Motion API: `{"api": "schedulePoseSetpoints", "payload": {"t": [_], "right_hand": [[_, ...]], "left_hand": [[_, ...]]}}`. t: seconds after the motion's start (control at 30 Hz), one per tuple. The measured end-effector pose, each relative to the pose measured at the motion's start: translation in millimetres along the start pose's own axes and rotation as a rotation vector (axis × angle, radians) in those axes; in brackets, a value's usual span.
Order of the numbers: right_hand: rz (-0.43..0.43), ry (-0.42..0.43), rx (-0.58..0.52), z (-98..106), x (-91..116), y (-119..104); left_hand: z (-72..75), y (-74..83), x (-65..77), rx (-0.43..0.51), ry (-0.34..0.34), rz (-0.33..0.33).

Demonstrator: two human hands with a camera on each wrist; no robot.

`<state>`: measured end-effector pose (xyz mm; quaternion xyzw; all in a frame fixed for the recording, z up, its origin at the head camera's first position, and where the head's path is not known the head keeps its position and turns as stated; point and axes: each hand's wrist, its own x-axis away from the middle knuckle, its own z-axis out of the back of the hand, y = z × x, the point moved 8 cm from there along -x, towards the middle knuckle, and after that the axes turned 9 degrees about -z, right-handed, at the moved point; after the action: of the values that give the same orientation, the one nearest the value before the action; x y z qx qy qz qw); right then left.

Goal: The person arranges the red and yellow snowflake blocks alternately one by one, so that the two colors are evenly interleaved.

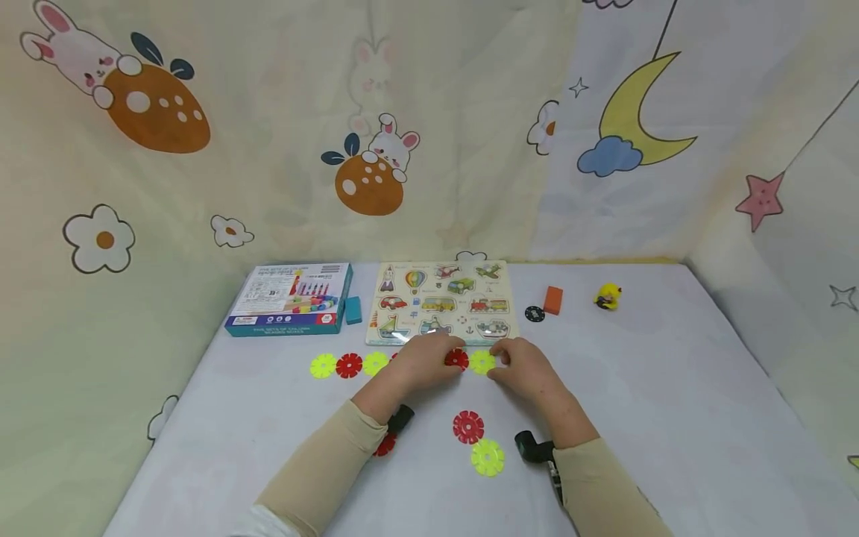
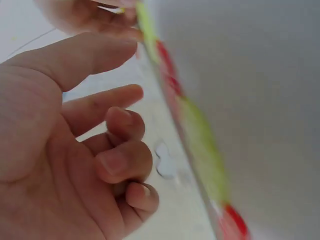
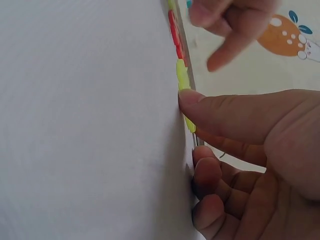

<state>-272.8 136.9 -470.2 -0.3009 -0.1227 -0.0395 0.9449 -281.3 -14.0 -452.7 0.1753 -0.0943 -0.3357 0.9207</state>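
A row of flat, notched flower-shaped plastic discs, alternating yellow-green and red, runs across the table. At its right end, my right hand (image 1: pixel 530 371) pinches a yellow-green disc (image 1: pixel 482 362) between thumb (image 3: pixel 200 102) and fingers. That disc sits against a red disc (image 1: pixel 458 359). My left hand (image 1: pixel 428 361) hovers over the middle of the row, hiding part of it; its fingers (image 2: pixel 125 162) are loosely curled and hold nothing. Further left in the row are a yellow-green disc (image 1: pixel 323 365), a red disc (image 1: pixel 349 365) and another yellow-green disc (image 1: pixel 375 363).
Nearer me lie a loose red disc (image 1: pixel 468 426), a yellow-green disc (image 1: pixel 487 457) and a red disc (image 1: pixel 385 446) partly under my left sleeve. Behind the row are a picture puzzle board (image 1: pixel 439 302), a toy box (image 1: pixel 288 298), a blue block (image 1: pixel 353 310), an orange block (image 1: pixel 553 300), a black chip (image 1: pixel 535 314) and a yellow figurine (image 1: pixel 608 296).
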Motion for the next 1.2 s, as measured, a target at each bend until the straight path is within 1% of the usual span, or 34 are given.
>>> {"api": "schedulePoseSetpoints", "payload": {"t": [0.1,0.2,0.33,0.4,0.53,0.6,0.67,0.73,0.83,0.87,0.93,0.97,1.07,1.2], "right_hand": [[0.014,0.0,0.002,0,0,-1],[0.016,-0.007,-0.005,0,-1,0],[0.017,-0.027,-0.02,-1,-2,1],[0.024,-0.034,-0.024,0,-1,0],[-0.001,-0.065,-0.021,4,6,-1],[-0.008,-0.107,-0.027,6,12,-4],[0.018,-0.171,-0.031,4,20,-10],[0.086,-0.264,-0.024,-3,30,-19],[0.19,-0.417,-0.021,-19,49,-31],[0.221,-0.456,-0.012,-24,55,-34],[0.263,-0.493,0.014,-34,64,-39],[0.273,-0.491,0.031,-37,66,-40],[0.294,-0.441,0.093,-46,67,-41],[0.27,-0.383,0.128,-50,64,-42]], "left_hand": [[-0.5,9.9,-10.2,0.005,0.024,-0.009],[-6.6,15.7,-19.1,0.041,0.026,0.006],[-16.4,14.6,-24.9,0.09,0.016,0.033],[-17.9,13.7,-25.9,0.111,0.022,0.031],[-17.6,12.2,-27.2,0.16,0.037,0.019],[-17.5,11.8,-27.4,0.174,0.038,0.011],[-17.5,11.4,-27.6,0.179,0.039,0.003],[-17.7,11.1,-27.4,0.177,0.037,-0.001],[-18.6,11.6,-26.9,0.174,0.028,-0.005],[-18.9,11.8,-26.6,0.176,0.023,-0.004],[-19.5,12.1,-26.1,0.183,0.016,-0.002],[-19.5,12.0,-26.0,0.184,0.015,-0.002],[-19.9,10.5,-26.1,0.186,0.013,0.005],[-20.3,9.0,-27.6,0.179,0.01,0.003]]}}
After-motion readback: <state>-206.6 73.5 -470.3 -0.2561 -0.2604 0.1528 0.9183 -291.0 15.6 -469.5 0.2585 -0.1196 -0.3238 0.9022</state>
